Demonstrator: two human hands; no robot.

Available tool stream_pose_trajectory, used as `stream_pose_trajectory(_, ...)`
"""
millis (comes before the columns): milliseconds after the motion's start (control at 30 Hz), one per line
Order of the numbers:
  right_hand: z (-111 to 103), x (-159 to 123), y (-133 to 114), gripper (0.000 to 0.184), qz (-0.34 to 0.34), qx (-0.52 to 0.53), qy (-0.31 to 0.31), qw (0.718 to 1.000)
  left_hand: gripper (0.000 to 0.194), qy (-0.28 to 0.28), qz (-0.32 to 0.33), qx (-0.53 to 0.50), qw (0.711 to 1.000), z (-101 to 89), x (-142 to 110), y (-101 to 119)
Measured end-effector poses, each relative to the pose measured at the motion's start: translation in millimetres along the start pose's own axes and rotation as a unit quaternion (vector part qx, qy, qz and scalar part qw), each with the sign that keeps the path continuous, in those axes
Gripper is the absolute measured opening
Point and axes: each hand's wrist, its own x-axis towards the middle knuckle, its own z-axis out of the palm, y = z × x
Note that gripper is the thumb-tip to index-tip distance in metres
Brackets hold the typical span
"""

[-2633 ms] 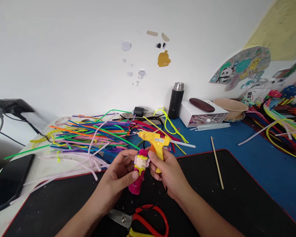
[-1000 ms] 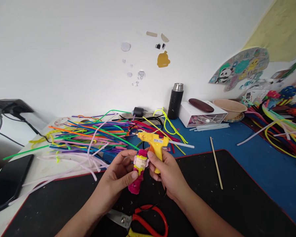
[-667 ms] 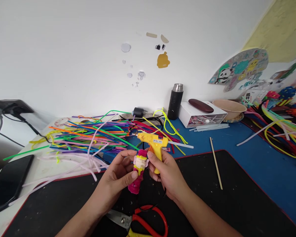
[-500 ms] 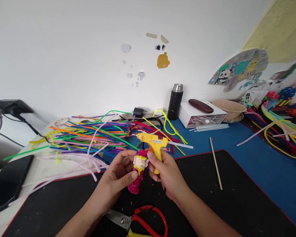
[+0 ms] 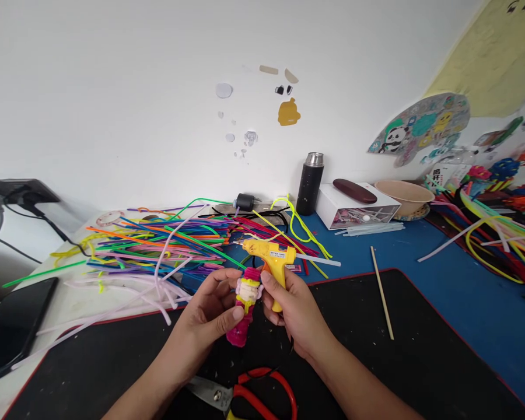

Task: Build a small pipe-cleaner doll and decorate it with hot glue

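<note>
My left hand [image 5: 212, 312] is closed on a small pipe-cleaner doll [image 5: 248, 291], magenta at top and bottom, with a cream face band and yellow trim. The doll stands nearly upright, leaning slightly. In my right hand [image 5: 295, 306] is a yellow hot glue gun [image 5: 269, 254], gripped by its handle, its nozzle pointing left and a clear glue stick [image 5: 319, 259] jutting from its back. My right thumb is close beside the doll's upper part; I cannot tell if it touches. Below the hands lie scissors [image 5: 249, 394] with red and yellow handles on the black mat [image 5: 332, 361].
A heap of colourful pipe cleaners [image 5: 175, 239] spreads behind and left. A phone [image 5: 15, 326] lies at far left. A wooden stick [image 5: 382, 291] rests on the right. Behind stand a black flask [image 5: 310, 184], a white box [image 5: 354, 204] and a beige bowl [image 5: 406, 195].
Almost nothing differs. Both hands keep hold of the doll and the glue gun in the same pose, while the camera view has shifted slightly.
</note>
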Motion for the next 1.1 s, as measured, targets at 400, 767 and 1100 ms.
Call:
stream_pose_trajectory(400,0.0,-0.6,-0.1,0.059,-0.004,-0.003,-0.001,1.000,0.039,0.017,0.003,-0.008,1.000,0.4,-2.5,0.5)
stream_pose_trajectory(767,0.2,-0.5,-0.1,0.057,-0.013,-0.004,0.003,1.000,0.039,0.017,0.004,0.001,1.000,-1.4,-3.1,-0.6)
stream_pose_trajectory(1100,-0.5,0.6,-0.5,0.057,-0.038,-0.014,0.031,0.999,0.040,0.047,0.020,0.049,0.997,3.6,-4.8,-0.2)
